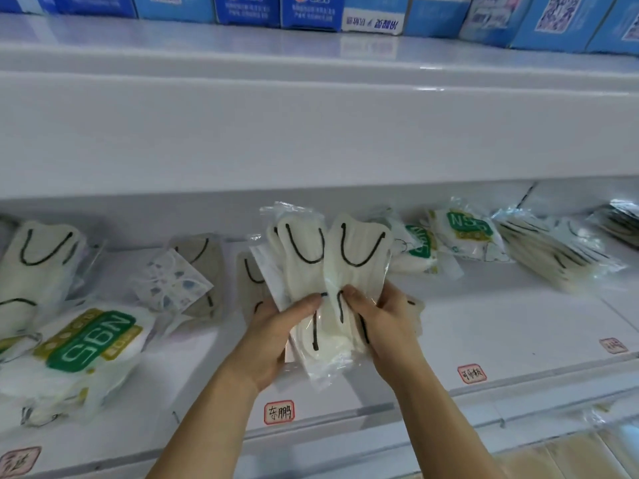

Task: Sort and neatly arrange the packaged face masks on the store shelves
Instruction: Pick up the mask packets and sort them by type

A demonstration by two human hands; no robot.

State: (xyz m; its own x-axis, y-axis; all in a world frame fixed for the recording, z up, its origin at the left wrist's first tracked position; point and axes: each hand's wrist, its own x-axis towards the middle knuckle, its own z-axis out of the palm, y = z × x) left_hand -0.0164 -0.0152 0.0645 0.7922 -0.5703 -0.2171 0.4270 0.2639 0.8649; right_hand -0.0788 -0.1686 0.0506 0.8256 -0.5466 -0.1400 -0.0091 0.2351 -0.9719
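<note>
A fanned stack of cream face masks with black ear loops, each in a clear wrapper (359, 250), is lifted above the white shelf (501, 326). My left hand (276, 326) grips the stack's lower left side, thumb on top. My right hand (383, 319) grips the lower right side, thumb pressing the front mask. More packs lie on the shelf: an N95 pack with a green label (93, 340) at the left, cream masks (38, 261) at the far left, a patterned mask pack (173, 285), further N95 packs (466, 229) and a leaning pile of masks (553, 254) at the right.
Handwritten price tags (279, 412) (472, 374) sit along the shelf's front edge. Blue toothpaste boxes (311, 12) line the shelf above, whose deep white front (311, 133) overhangs the mask shelf. Dark packs (622, 219) lie at the far right.
</note>
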